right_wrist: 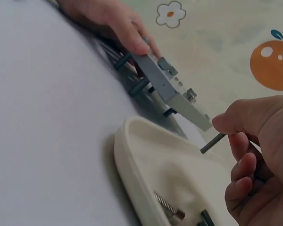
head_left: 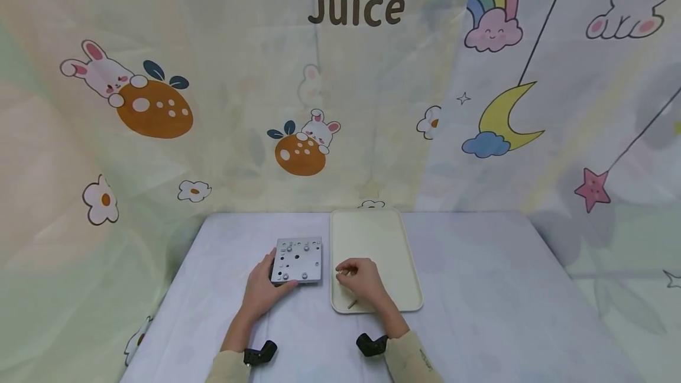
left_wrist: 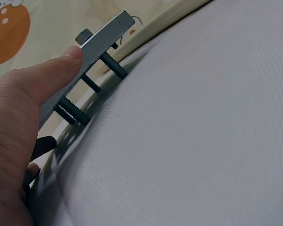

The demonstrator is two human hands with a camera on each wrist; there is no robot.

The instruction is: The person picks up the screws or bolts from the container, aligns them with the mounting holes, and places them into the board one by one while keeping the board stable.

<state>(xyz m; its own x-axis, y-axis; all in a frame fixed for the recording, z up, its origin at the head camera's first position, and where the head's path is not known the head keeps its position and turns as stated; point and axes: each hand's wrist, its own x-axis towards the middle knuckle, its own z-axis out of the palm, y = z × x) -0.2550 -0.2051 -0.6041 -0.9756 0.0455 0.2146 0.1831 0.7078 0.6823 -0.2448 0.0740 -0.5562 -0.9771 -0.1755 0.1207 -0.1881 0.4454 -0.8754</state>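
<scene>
My left hand (head_left: 260, 289) grips the square metal plate (head_left: 301, 265) along its left side, thumb at the front edge. The plate has several holes and bolt heads on top. Threaded bolts (left_wrist: 114, 65) stick out beneath it, toward the cloth, in the left wrist view. Just right of the plate, over the tray's left side, my right hand (head_left: 365, 280) pinches a slim grey screw (right_wrist: 212, 143) between thumb and forefinger. The screw's shank points down past the fingertips, and its upper end is hidden by them.
The cream tray (head_left: 407, 270) lies right of the plate. Inside its near end are a loose screw (right_wrist: 166, 203) and a dark small part (right_wrist: 206, 218). White cloth (head_left: 479, 288) covers the table, and a printed curtain (head_left: 372, 123) hangs behind it.
</scene>
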